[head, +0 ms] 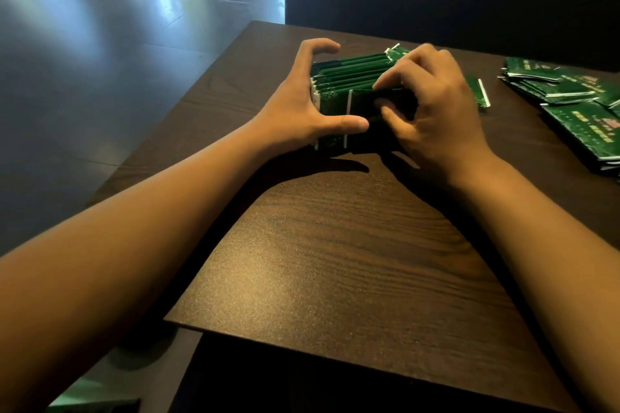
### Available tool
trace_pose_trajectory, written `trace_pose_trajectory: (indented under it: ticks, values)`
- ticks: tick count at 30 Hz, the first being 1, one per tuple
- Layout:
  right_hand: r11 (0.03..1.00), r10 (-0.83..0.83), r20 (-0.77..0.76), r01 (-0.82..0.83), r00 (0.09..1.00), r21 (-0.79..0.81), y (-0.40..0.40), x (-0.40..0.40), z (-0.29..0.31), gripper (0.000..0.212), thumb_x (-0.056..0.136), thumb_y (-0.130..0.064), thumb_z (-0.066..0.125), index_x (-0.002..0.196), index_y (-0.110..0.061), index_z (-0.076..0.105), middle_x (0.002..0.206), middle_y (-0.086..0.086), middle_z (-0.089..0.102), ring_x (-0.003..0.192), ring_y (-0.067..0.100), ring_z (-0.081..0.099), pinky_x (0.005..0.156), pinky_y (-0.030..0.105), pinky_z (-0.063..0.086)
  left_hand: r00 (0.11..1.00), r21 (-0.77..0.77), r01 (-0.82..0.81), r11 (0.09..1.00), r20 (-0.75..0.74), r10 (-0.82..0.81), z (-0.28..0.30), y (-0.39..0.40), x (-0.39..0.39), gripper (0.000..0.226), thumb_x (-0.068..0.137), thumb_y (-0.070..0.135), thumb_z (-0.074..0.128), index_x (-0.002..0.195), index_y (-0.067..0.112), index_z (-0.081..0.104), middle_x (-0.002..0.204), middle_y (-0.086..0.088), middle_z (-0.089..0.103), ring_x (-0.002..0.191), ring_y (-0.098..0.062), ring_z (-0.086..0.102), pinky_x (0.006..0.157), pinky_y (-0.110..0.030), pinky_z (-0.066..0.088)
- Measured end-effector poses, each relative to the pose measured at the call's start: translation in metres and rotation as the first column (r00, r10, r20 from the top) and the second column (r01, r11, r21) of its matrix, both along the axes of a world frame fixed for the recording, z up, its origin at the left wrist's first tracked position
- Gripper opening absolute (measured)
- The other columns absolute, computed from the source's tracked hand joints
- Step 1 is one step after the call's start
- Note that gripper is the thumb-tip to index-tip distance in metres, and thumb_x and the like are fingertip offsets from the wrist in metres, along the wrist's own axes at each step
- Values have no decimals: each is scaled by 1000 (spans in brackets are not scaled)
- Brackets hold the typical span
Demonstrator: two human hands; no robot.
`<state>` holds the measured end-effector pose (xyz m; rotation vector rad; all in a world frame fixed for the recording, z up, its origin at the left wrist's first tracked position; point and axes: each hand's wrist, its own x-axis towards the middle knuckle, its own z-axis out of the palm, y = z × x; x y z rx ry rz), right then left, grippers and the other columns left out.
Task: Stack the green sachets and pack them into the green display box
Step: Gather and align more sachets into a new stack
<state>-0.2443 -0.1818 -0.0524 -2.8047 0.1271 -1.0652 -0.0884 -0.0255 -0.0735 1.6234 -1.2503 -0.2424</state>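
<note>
On the dark wood-grain table (335, 261), the left hand (302, 111) clasps the end of an upright row of glossy green foil sachets (349, 72) between spread thumb and curled fingers, while the right hand (432, 104) pinches the nearest sachet, with loose green sachets (570, 100) heaped well apart to the right.
</note>
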Motion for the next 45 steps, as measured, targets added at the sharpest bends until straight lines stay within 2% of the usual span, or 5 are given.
trace_pose_trajectory:
  ticks: [7, 12, 18, 37, 45]
  values:
    - [999, -19, 54, 21, 998, -30, 18, 6, -3, 30, 88, -30, 68, 113, -14, 67, 120, 11, 58, 111, 30, 50, 88, 38, 41, 1000, -30, -7, 1000, 27, 7, -5, -4, 0, 90, 77, 14, 83, 148, 14, 27, 129, -3, 48, 106, -16, 65, 88, -27, 56]
    - [956, -87, 47, 70, 995, 285, 7, 3, -3, 50, 93, -49, 55, 135, -23, 54, 142, 5, 44, 131, 20, 40, 103, 36, 38, 1000, -43, 0, 999, -5, 0, -4, -3, 1, 86, 76, 11, 78, 147, 13, 29, 138, -11, 47, 111, -21, 66, 89, -27, 55]
    - [537, 100, 1, -55, 995, 842, -1, 3, -8, 64, 86, -68, 54, 141, -39, 41, 152, 7, 42, 134, 22, 51, 108, 53, 47, 996, 37, 91, 995, -24, -90, -1, -2, 1, 95, 81, 7, 84, 153, 14, 23, 150, -10, 39, 122, -17, 62, 101, -26, 54]
    - [665, 164, -38, -82, 986, 743, -1, 6, -15, 57, 95, -65, 46, 145, -39, 35, 148, -2, 45, 133, 18, 50, 107, 52, 47, 999, -39, -27, 999, 24, 28, -7, -4, 6, 102, 72, 27, 91, 150, 15, 26, 147, -14, 47, 123, -28, 62, 107, -44, 53]
    - [884, -280, -166, 321, 946, 340, -38, -4, -13, 64, 99, -34, 59, 156, -21, 31, 164, 3, 26, 151, 20, 22, 121, 40, 23, 981, -129, -195, 972, -2, 196, -3, 0, 7, 92, 74, 24, 90, 145, 16, 33, 132, -5, 57, 114, -15, 64, 103, -37, 55]
